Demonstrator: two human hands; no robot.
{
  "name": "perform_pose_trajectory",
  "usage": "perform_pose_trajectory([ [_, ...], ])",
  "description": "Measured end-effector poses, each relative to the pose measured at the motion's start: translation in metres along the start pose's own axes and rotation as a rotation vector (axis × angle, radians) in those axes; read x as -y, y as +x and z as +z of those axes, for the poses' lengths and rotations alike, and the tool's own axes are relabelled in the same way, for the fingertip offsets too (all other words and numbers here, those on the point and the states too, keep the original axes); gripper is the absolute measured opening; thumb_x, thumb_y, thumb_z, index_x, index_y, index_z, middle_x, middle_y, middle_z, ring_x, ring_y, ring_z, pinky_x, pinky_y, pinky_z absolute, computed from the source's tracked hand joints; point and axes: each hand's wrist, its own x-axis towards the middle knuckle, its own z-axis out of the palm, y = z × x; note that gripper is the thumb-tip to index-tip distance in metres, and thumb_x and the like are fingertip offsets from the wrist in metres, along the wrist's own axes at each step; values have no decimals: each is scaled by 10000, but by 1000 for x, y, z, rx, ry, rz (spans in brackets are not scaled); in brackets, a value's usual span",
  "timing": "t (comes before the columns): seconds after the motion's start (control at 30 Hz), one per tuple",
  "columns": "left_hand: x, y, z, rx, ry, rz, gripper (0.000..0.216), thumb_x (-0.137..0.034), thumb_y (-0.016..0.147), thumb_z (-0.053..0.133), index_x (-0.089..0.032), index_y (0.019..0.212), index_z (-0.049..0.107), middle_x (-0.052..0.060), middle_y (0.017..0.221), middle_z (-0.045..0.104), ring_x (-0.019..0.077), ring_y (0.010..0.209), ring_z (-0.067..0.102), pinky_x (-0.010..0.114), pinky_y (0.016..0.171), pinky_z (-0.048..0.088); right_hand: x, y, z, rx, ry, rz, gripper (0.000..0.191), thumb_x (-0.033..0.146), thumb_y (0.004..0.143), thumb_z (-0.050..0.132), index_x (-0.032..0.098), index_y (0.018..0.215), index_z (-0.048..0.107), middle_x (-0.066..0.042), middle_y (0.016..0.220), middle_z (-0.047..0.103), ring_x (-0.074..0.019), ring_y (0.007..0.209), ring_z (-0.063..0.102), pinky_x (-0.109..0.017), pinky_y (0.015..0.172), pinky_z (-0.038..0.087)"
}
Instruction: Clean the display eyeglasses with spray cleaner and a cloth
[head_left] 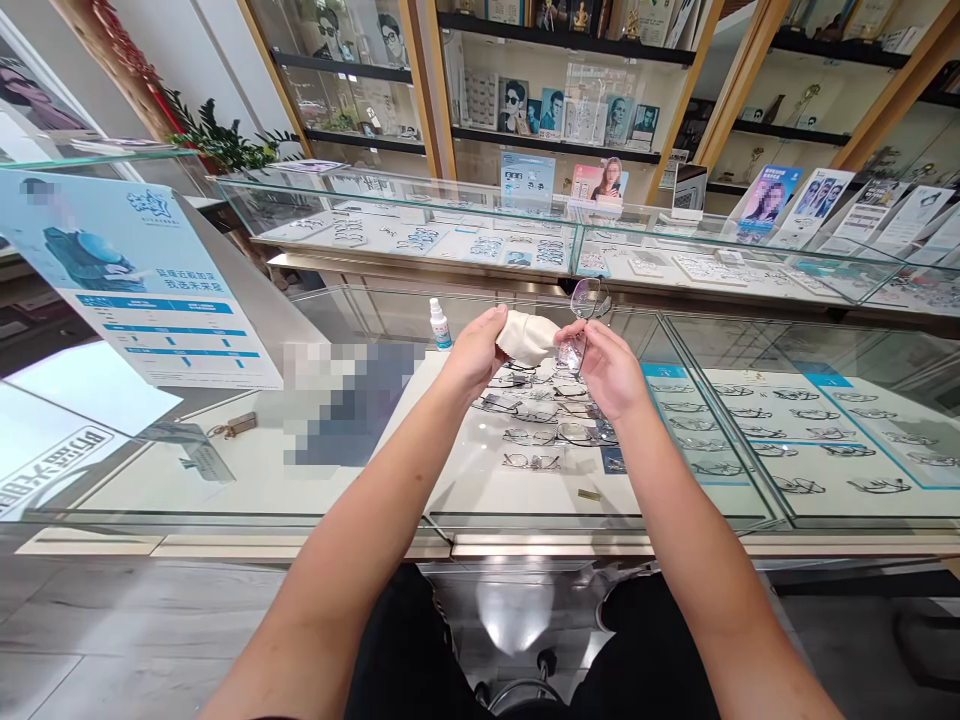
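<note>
My left hand [474, 350] is closed on a cream cleaning cloth [527, 337], pressing it against a pair of clear-framed glasses [583, 312]. My right hand [609, 367] pinches the glasses by the lower lens and frame. Both hands hover above a glass display counter [420, 500] with several pairs of spectacles [541, 432] laid out under the pane. A small white spray bottle [439, 324] with a blue label stands on the counter just left of my left hand.
A tilted poster stand [142, 285] sits on the counter at left, with a small key fob [234, 426] near it. A second glass counter [570, 240] and wall shelves with photos lie beyond. More glasses fill the case at right [810, 440].
</note>
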Motion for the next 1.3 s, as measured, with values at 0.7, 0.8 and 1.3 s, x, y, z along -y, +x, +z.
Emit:
perform_pose_trajectory([
  [0.7,-13,-6,4,-73,-124,-13,250,-368,978,839,-169,975,688,36,868,759,173,806,760,269,765,630,4,3,-3,-109,3,-9,221,471,898,818,251,882,841,-51,969,813,-219,1011,741,-360,993,606],
  [0.8,-15,-3,2,-116,-127,30,261,-393,981,830,-175,1001,689,48,916,766,186,857,768,294,816,634,4,3,-4,-126,-27,-21,224,476,902,818,255,887,843,-50,964,813,-227,1014,744,-371,991,604],
  [1.3,-7,-24,12,296,318,130,606,-725,887,832,-218,817,507,-40,744,468,119,678,416,253,653,346,3,-1,5,-26,-105,-60,258,559,903,849,302,910,873,-35,1113,855,-286,1232,731,-450,1182,524],
])
